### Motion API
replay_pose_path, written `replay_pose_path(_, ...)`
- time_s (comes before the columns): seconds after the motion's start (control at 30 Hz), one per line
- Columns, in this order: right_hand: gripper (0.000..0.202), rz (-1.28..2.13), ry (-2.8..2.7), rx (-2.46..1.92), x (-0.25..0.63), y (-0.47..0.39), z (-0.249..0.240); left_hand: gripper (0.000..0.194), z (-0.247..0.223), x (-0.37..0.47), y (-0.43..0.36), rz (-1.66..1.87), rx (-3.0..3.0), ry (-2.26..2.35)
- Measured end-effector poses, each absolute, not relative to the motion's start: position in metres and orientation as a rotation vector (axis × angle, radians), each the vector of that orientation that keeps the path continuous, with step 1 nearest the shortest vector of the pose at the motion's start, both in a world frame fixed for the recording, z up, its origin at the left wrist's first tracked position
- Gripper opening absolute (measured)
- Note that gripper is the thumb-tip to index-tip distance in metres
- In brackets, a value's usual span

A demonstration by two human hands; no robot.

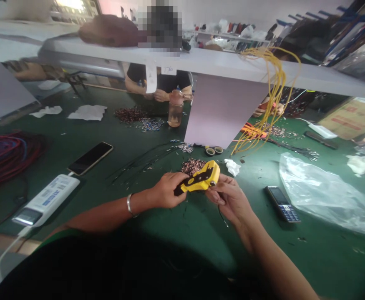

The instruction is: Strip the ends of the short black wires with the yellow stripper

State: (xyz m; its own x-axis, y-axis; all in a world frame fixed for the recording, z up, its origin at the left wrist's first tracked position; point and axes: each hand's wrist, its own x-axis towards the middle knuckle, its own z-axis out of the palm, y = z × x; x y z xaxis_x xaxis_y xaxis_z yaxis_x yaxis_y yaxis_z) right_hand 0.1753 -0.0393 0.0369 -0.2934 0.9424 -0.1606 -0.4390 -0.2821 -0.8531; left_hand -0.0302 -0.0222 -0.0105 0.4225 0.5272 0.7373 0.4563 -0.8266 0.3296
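Note:
My left hand [169, 191], with a metal bangle [129, 204] at the wrist, is closed round the black handle of a yellow-and-black crimping tool [202, 177]. The tool's head points right, toward my right hand [234, 200]. Between the pinched fingers of that hand is a thin black wire [222, 216], its tail hanging below them. The wire's other end is hidden at the tool's head. Just behind the tool lies a heap of small coppery terminals [192, 166], with a smaller pile of pale pieces [186, 147] beyond it.
A phone [90, 158] is plugged into a white power bank [47, 200] at left. Two tape rolls [214, 151] lie ahead, and a keypad phone [282, 204] and plastic bag [323, 196] at right. Yellow wires [276, 79] hang from the shelf [216, 62]. A co-worker's hands [160, 96] are opposite.

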Motion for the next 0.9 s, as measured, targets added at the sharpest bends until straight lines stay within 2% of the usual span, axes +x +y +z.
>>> replay_pose_path(0.13, 0.01, 1.718, -0.893, -0.887, 0.176, -0.035, 0.034, 0.011, -0.009, -0.028, -0.021, 1.168, 2.301, 0.994)
replay_pose_path(0.2, 0.011, 1.685, -0.901, -0.91, 0.176, -0.033, 0.032, 0.009, -0.007, -0.026, -0.021, 1.034, 2.022, 0.992)
replay_pose_path(0.33, 0.011, 1.612, -0.902, -0.955, 0.175, -0.03, 0.03, 0.02, -0.003, -0.024, -0.02, 0.77, 1.353, 0.807)
replay_pose_path(0.43, 0.012, 1.573, -0.91, -0.977, 0.175, -0.029, 0.029, 0.027, 0.0, -0.024, -0.018, 0.741, 1.101, 0.698)
replay_pose_path(0.6, 0.012, 1.481, -0.935, -1.034, 0.176, -0.029, 0.03, 0.033, 0.0, -0.028, -0.013, 0.706, 1.001, 0.454)
replay_pose_path(0.9, 0.01, 1.254, -1.182, -1.126, 0.177, -0.04, 0.04, 0.047, 0.0, -0.033, -0.009, 0.638, 1.02, 0.349)
